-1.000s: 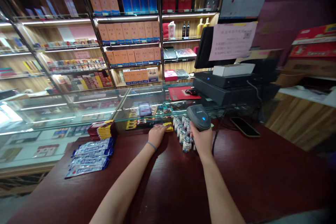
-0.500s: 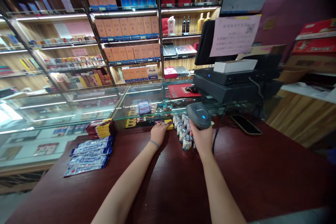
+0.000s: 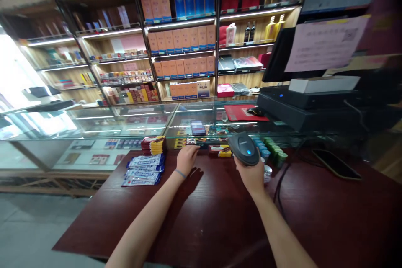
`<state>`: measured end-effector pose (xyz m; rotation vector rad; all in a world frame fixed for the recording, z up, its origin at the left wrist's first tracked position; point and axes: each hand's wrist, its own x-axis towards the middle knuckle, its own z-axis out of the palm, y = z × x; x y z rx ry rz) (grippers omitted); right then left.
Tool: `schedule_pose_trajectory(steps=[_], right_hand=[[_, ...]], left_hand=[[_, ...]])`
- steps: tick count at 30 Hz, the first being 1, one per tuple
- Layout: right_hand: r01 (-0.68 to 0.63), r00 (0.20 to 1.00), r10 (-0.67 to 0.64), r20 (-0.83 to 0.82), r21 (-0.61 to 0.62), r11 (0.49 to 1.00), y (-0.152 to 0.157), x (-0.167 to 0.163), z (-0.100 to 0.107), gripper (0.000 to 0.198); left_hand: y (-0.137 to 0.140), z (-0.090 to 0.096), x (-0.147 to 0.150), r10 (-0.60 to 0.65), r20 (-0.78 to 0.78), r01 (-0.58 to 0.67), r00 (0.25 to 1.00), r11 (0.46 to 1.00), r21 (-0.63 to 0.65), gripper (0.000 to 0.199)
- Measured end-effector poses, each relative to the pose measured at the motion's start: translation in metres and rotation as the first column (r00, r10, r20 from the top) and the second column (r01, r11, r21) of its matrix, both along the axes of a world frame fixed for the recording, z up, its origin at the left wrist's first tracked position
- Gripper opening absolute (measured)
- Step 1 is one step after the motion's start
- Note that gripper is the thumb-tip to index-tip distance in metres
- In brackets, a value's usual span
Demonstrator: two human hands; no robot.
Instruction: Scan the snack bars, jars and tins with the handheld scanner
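In my right hand (image 3: 253, 176) is a dark grey barcode scanner (image 3: 244, 149) with a lit blue light, my fingers wrapped round its handle. My left hand (image 3: 186, 160) hovers over the counter, fingers stretched forward and a shadow below; it appears to hold nothing. Between the hands, at the back edge of the counter, lies a small stack of yellow and dark red packets (image 3: 220, 150). Just right of the scanner stand small clear jars (image 3: 267, 173), mostly hidden by my right hand. Rows of blue tubes (image 3: 264, 149) and green tubes (image 3: 276, 153) stand behind them.
On the left of the dark red counter (image 3: 201, 226) lie blue-white sachets (image 3: 143, 170) and a taller packet stack (image 3: 153, 145). A phone (image 3: 336, 164) and a black cable (image 3: 280, 184) are at right. A glass display case (image 3: 141, 121), mouse (image 3: 256, 112) and monitor (image 3: 279, 54) stand beyond.
My left hand has come off the yellow packets and shifted left of them. The scanner has moved left relative to the jars and is now beside the packets. The view has turned left.
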<state>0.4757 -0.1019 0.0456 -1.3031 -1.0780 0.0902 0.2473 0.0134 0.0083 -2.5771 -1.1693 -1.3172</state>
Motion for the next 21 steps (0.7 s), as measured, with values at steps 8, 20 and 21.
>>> schedule_pose_trajectory(steps=[8, 20, 21], right_hand=[[-0.13, 0.954, 0.162, 0.253, -0.14, 0.982, -0.005, -0.057, -0.008, 0.04], [-0.222, 0.821, 0.379, 0.427, -0.372, 0.901, -0.006, -0.09, -0.027, 0.034], [-0.218, 0.82, 0.377, 0.43, -0.374, 0.901, -0.006, -0.09, -0.027, 0.035]], left_hand=[[0.009, 0.016, -0.109, 0.307, -0.107, -0.298, 0.946, 0.95, 0.094, 0.028], [0.037, 0.012, -0.165, 0.448, -0.323, -0.459, 0.833, 0.887, 0.046, 0.048], [0.037, 0.012, -0.166, 0.45, -0.321, -0.459, 0.833, 0.887, 0.052, 0.047]])
